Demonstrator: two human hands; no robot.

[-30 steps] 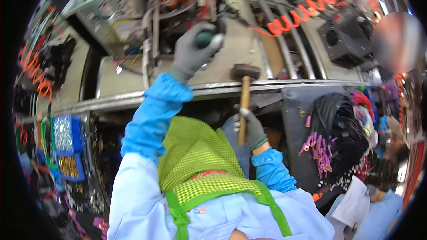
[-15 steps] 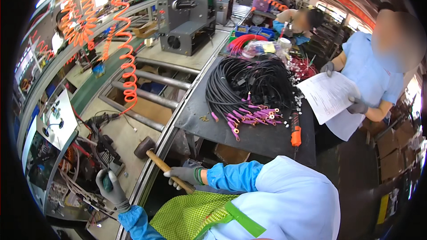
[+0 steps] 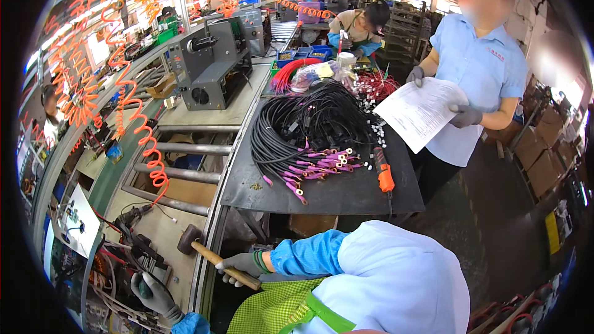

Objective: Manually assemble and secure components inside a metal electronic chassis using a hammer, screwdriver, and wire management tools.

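Landmark: black table [image 3: 346, 198], the reference for all places below.
Mallet: off the table's near left corner, closer to the wearer; blunt, dark brown head, pale wooden handle, slightly darkened in patches. Tilted, head toward the upper left, handle end toward the lower right. Whether the head touches the bench beneath, cannot tell. Handle marked here: mallet handle [image 3: 210, 255].
Right hand [image 3: 244, 265]: near side of the table; grey glove, green cuff, fingers wrapped around the lower handle.
Left hand [image 3: 154, 298]: farther left of the table and nearer the wearer; grey glove, fingers bent, thumb side apart. Dark green patch at the palm; glove or held item, cannot tell.
Wiring [image 3: 117, 294]: left of the table, beside the left hand; tangled pale, red and dark leads.
Cables [image 3: 269, 133]: on the table, black, looped, with purple-sleeved ring ends.
Orange-and-black tool [image 3: 385, 176]: on the table's right side.
Co-worker [image 3: 482, 65]: standing right of the table, gloved, holding printed paper [image 3: 421, 111].
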